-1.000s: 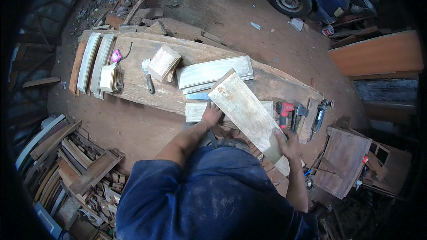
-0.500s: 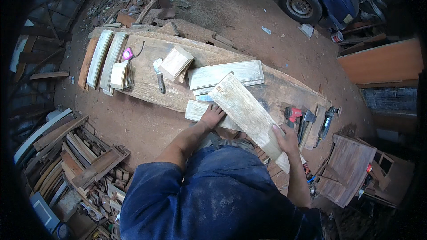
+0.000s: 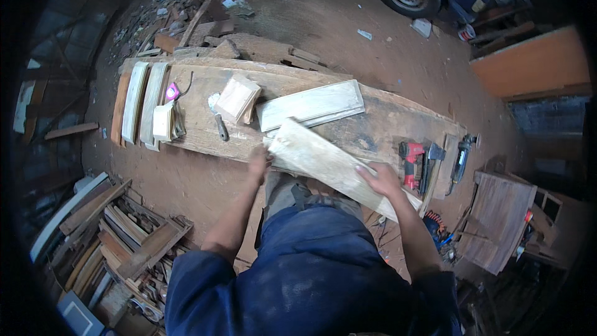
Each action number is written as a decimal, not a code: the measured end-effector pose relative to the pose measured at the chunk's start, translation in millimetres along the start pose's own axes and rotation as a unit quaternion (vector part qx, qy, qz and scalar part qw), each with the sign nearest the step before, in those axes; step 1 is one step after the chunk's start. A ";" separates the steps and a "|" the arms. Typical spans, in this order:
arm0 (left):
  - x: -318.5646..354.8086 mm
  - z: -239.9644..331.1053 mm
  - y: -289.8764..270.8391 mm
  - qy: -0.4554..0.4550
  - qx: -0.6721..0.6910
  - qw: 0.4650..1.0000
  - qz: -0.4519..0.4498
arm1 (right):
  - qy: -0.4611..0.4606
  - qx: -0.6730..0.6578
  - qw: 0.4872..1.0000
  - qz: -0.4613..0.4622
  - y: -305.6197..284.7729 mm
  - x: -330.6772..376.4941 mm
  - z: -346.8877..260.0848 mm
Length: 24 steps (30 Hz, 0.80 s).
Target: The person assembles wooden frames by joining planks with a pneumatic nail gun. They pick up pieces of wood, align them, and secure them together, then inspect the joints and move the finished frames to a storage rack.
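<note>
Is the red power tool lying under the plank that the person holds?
No. The red power tool lies uncovered on the workbench, beside the plank.

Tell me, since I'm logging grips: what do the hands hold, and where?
Both hold the pale wooden board: left hand at its near-left end, right hand on its near long edge.
</note>
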<state>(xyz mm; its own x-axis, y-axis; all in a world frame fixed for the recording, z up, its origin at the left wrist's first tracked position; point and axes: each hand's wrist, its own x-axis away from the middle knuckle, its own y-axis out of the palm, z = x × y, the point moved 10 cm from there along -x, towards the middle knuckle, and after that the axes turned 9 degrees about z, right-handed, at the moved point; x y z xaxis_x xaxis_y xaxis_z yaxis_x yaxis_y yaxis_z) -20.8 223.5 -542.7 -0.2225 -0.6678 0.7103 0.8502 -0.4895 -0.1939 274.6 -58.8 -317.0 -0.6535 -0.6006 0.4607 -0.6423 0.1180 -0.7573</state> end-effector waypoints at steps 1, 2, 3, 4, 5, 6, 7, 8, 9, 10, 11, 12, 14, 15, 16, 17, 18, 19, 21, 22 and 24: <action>12.8 4.3 -2.6 -0.174 0.141 0.975 0.010 | 0.014 0.008 1.000 -0.026 14.8 -2.7 2.1; 2.3 2.0 -12.8 -0.182 0.151 0.971 -0.026 | 0.017 0.020 0.998 -0.055 31.1 -8.5 -0.8; -10.4 -3.6 -19.2 -0.189 0.159 0.967 -0.069 | -0.006 0.018 0.997 -0.073 53.9 -15.4 -1.1; -5.9 12.6 -9.5 -0.139 0.125 0.974 -0.126 | -0.017 0.018 0.996 -0.087 72.2 -19.9 3.0; 4.5 23.7 -3.4 -0.089 0.096 0.975 -0.180 | -0.025 0.032 0.994 -0.106 78.9 -22.2 -6.2; -3.6 5.5 -14.4 -0.083 0.080 0.972 -0.205 | -0.037 0.045 0.990 -0.128 83.2 -24.6 -20.8; -14.1 -13.8 -24.5 -0.076 0.063 0.968 -0.230 | -0.056 0.051 0.989 -0.130 85.0 -28.0 -33.0; -17.4 -19.8 -27.0 -0.094 0.067 0.965 -0.236 | -0.069 0.054 0.988 -0.130 87.5 -31.8 -36.9; -16.3 -18.1 -26.8 -0.112 0.069 0.962 -0.239 | -0.073 0.047 0.989 -0.123 87.5 -36.2 -35.6; -11.9 -11.4 -22.1 -0.124 0.071 0.963 -0.229 | -0.079 0.039 0.989 -0.117 88.3 -40.5 -34.1; -5.1 -5.1 -22.0 -0.136 0.072 0.964 -0.215 | -0.087 0.029 0.989 -0.112 89.6 -42.2 -33.4; -2.2 -4.1 -26.6 -0.146 0.078 0.967 -0.195 | -0.089 0.027 0.989 -0.111 88.4 -44.5 -34.5; -5.4 -8.2 -25.9 -0.152 0.076 0.965 -0.198 | -0.093 0.023 0.989 -0.109 85.0 -45.8 -35.6; -4.8 -2.9 -23.2 -0.153 0.077 0.965 -0.199 | -0.092 0.018 0.990 -0.105 85.1 -46.9 -34.5; -2.1 -0.5 -22.2 -0.159 0.062 0.965 -0.199 | -0.092 0.013 0.991 -0.101 85.4 -48.1 -32.9; 1.9 1.5 -22.6 -0.166 0.048 0.965 -0.200 | -0.092 0.008 0.991 -0.096 85.1 -49.2 -31.2; 3.7 2.7 -26.0 -0.171 0.033 0.965 -0.198 | -0.096 0.004 0.991 -0.097 85.6 -50.3 -32.1; 2.0 3.7 -27.4 -0.168 0.025 0.966 -0.194 | -0.099 0.001 0.990 -0.097 85.8 -51.8 -32.6; 0.7 5.3 -27.1 -0.164 0.009 0.968 -0.188 | -0.096 0.000 0.990 -0.103 85.3 -52.6 -33.5; 0.2 6.0 -28.7 -0.169 0.012 0.968 -0.183 | -0.089 0.003 0.990 -0.109 84.7 -52.0 -34.7; 1.8 9.4 -31.8 -0.181 0.016 0.968 -0.175 | -0.080 0.003 0.991 -0.111 86.6 -51.7 -34.0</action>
<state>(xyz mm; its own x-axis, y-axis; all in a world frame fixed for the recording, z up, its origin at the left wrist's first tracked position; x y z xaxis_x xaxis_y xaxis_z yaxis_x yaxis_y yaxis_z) -43.8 243.1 -528.8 -0.3222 -0.2215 0.9204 0.7692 -0.6280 0.1182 239.2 9.4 -390.6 -0.4240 -0.7285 0.5380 -0.7602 -0.0365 -0.6486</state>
